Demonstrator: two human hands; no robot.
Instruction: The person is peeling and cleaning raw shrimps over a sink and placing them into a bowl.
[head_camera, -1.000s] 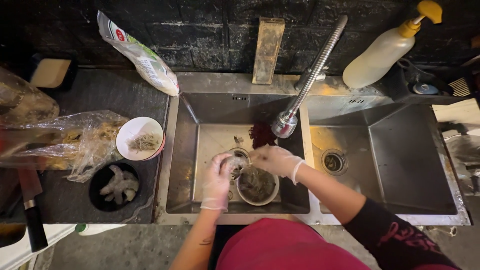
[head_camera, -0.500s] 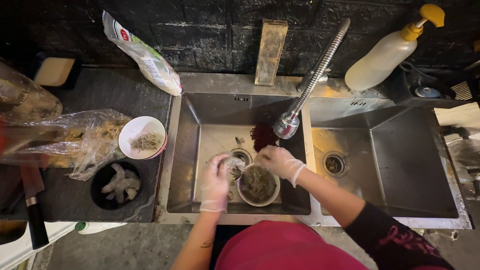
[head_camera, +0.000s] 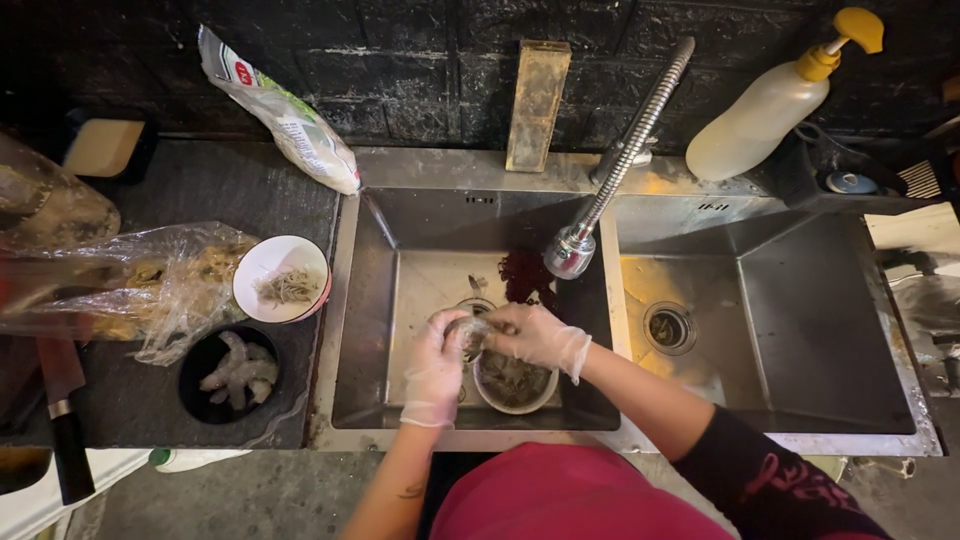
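Shrimp (head_camera: 468, 330), one small grey piece, held between both gloved hands over the left sink basin (head_camera: 420, 280), just above a round bowl (head_camera: 515, 385) of more shrimp; left hand (head_camera: 437, 365) and right hand (head_camera: 535, 335) both closed on it. Faucet head (head_camera: 570, 250) hangs just beyond the hands. Tabletop (head_camera: 200, 190) at left carries a white bowl (head_camera: 283, 280), a black bowl (head_camera: 232, 375) and a knife (head_camera: 65, 420).
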